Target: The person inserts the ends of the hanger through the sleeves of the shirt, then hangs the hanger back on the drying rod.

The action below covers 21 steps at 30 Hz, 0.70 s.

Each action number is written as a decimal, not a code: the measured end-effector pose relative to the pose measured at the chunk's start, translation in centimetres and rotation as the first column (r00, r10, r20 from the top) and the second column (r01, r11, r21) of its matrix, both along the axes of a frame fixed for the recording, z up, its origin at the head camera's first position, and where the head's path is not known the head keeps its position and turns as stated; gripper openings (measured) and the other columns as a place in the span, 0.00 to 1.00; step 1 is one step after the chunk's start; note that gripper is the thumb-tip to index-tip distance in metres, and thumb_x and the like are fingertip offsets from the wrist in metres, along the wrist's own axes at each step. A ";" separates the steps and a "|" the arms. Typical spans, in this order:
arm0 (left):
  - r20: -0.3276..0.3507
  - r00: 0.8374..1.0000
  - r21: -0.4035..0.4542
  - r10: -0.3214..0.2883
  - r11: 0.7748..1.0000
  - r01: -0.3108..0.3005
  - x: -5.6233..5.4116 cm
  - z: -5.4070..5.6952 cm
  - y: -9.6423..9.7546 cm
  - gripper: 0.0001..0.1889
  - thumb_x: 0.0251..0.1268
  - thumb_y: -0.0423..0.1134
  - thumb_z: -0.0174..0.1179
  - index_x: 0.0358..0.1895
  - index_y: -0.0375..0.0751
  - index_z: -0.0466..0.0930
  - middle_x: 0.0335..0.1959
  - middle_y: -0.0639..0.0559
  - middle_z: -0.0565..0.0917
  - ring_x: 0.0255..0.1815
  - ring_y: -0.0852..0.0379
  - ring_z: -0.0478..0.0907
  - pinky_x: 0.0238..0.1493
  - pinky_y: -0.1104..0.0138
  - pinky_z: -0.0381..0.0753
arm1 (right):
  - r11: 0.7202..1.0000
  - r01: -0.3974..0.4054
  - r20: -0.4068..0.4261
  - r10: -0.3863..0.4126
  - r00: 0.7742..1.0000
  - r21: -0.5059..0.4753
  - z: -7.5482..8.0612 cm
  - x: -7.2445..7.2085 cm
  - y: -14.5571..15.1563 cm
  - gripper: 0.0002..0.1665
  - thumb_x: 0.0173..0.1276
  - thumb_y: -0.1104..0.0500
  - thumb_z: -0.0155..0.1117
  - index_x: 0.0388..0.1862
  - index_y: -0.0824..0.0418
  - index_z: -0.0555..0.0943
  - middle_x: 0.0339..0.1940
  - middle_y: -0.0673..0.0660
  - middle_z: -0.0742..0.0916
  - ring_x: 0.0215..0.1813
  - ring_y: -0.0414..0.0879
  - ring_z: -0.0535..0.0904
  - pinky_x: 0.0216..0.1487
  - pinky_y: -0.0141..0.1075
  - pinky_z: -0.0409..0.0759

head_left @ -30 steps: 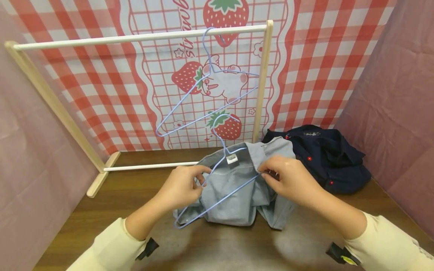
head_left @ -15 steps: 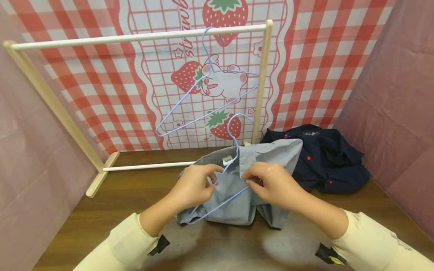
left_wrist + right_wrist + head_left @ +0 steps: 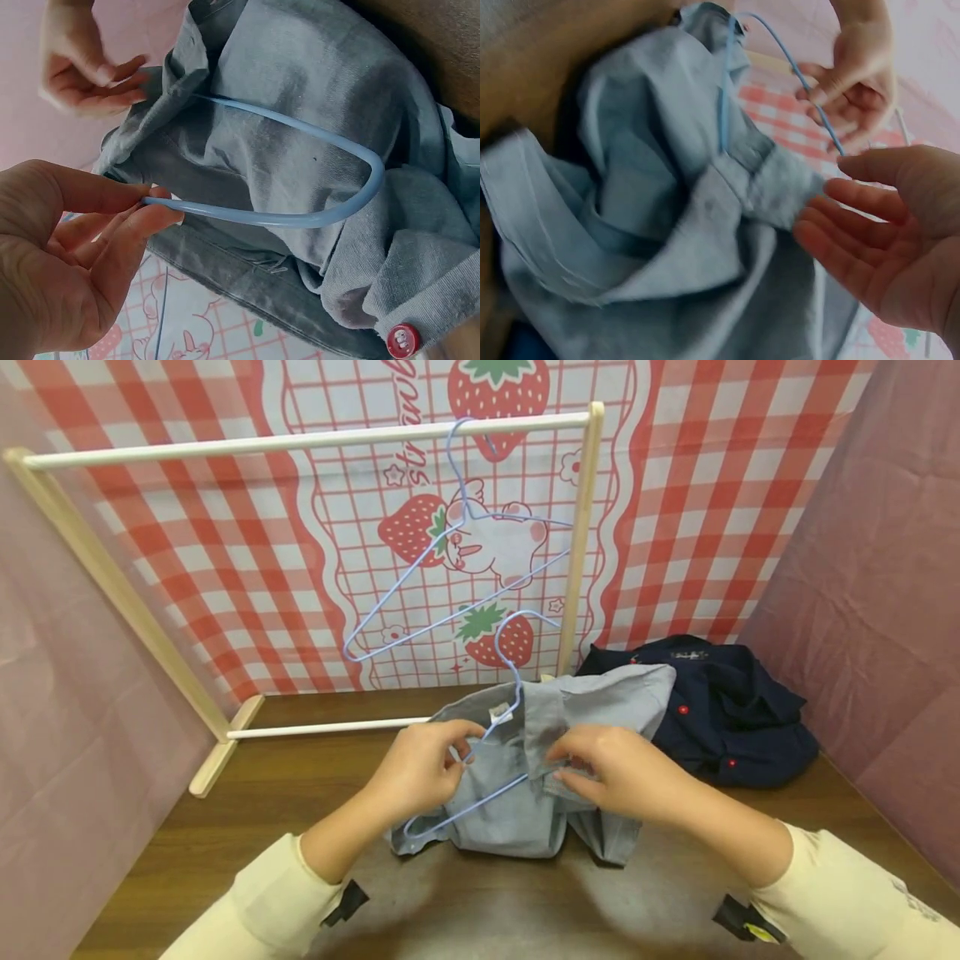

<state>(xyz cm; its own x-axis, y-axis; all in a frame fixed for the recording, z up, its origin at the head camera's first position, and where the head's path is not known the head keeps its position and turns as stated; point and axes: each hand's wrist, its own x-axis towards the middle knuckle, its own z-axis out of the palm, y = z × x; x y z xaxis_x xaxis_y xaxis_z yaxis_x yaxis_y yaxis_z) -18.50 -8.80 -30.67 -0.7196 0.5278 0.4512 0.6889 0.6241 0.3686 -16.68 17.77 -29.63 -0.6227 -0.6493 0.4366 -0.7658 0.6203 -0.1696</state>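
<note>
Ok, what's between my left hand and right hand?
In the head view, the grey garment lies there, with part of the blue hanger your left hand pinches.

Person's left sleeve (image 3: 255, 893), pale cream-yellow soft fabric, comes in between 7 and 8 o'clock of the head view; right sleeve (image 3: 840, 889) matches, at 4. Cuffs wide and loose, ending partway up the forearms; forearms and both hands bare. Small dark print on the right sleeve, back from the cuff, illegible from here. Matte black angular piece (image 3: 346, 903) at left cuff's 4 o'clock; black twin with yellow-green mark (image 3: 761, 932) at right cuff's 7.
</note>
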 end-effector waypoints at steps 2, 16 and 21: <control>-0.007 1.000 -0.006 0.000 1.000 0.000 0.1 0.1 0.0 0.23 0.45 0.21 0.57 0.48 0.40 0.84 0.26 0.55 0.84 0.22 0.65 0.79 0.26 0.72 0.74 | 0.998 0.037 -0.092 -0.040 0.995 -0.043 0.8 -0.1 0.4 0.09 0.57 0.64 0.73 0.38 0.60 0.84 0.33 0.49 0.85 0.33 0.40 0.80 0.33 0.36 0.79; -0.088 0.996 -0.033 0.035 0.999 -0.038 0.2 1.0 -0.2 0.23 0.44 0.20 0.57 0.47 0.41 0.84 0.25 0.57 0.83 0.22 0.64 0.76 0.26 0.68 0.75 | 0.948 0.280 -0.137 -0.260 0.956 0.150 5.3 -3.5 3.0 0.13 0.58 0.64 0.72 0.43 0.63 0.85 0.38 0.58 0.86 0.42 0.55 0.81 0.41 0.51 0.79; -0.110 0.992 -0.027 0.054 0.998 -0.058 0.1 1.4 -0.4 0.23 0.44 0.20 0.56 0.47 0.41 0.83 0.24 0.57 0.82 0.23 0.62 0.76 0.28 0.64 0.76 | 0.942 0.319 -0.144 -0.303 0.942 0.101 5.9 -3.9 3.7 0.10 0.60 0.64 0.71 0.41 0.63 0.85 0.39 0.59 0.86 0.42 0.55 0.81 0.39 0.51 0.79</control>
<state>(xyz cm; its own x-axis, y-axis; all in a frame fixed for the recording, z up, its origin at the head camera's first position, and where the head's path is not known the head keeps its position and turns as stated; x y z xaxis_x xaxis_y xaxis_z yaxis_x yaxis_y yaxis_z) -18.38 -9.15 -29.24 -0.6957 0.5026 0.5132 0.6876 0.6726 0.2735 -20.53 21.48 -23.73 -0.7478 -0.4848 0.4536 -0.5414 0.8407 0.0060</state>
